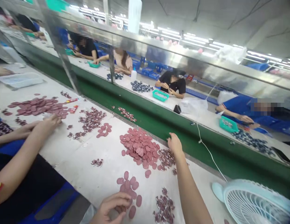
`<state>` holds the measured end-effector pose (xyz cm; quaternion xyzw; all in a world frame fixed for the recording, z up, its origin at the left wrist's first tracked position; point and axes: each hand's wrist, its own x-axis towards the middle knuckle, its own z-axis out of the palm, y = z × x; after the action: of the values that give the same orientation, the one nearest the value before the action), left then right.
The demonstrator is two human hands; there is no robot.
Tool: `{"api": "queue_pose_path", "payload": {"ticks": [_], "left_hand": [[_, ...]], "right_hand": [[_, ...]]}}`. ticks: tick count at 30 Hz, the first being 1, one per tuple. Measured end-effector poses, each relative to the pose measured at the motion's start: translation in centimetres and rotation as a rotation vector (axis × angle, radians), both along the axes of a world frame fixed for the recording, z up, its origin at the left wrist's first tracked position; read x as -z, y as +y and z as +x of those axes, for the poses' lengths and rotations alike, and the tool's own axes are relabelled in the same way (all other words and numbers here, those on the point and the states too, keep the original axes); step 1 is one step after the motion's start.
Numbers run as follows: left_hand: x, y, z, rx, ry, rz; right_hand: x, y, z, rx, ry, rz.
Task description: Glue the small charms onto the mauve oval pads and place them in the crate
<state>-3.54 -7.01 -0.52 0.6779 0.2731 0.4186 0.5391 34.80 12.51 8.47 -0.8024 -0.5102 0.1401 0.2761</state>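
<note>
My left hand [114,207] is low in the view, fingers curled toward the thumb beside a small group of flat reddish oval pieces [127,185]. Something small and dark shows under its fingertips, too hidden to name. Stretched far forward, my right hand [175,143] hovers at the table's edge by the green belt, fingers extended and nothing visible in them. Just below it lies a pile of small shiny brown-red parts [166,158]. Left of that spreads a big heap of oval pieces [139,147]. Another pile of the shiny parts [164,207] sits between my forearms.
A light-blue fan [254,199] stands at the lower right, with a white cord [211,155] above it. The green belt [149,124] carries several small parts [127,114]. A co-worker's hands [45,124] work at left. Other people sit across, with green baskets [160,95].
</note>
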Motion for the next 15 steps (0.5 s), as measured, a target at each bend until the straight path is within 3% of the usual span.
{"api": "queue_pose_path", "payload": {"ticks": [2, 6, 10, 15], "left_hand": [[0.9, 0.6, -0.3, -0.047, -0.031, 0.012], [2.0, 1.0, -0.3, -0.113, -0.052, -0.028], [1.8, 0.9, -0.1, -0.124, -0.033, -0.048], [1.0, 0.9, 0.0, -0.122, -0.019, -0.105]], "right_hand": [[0.7, 1.1, 0.6, -0.036, -0.088, -0.095], [1.6, 0.5, 1.6, -0.047, -0.237, -0.246], [0.7, -1.4, 3.2, -0.021, -0.336, -0.305], [-0.4, -5.8, 4.4, -0.082, -0.335, -0.376]]}}
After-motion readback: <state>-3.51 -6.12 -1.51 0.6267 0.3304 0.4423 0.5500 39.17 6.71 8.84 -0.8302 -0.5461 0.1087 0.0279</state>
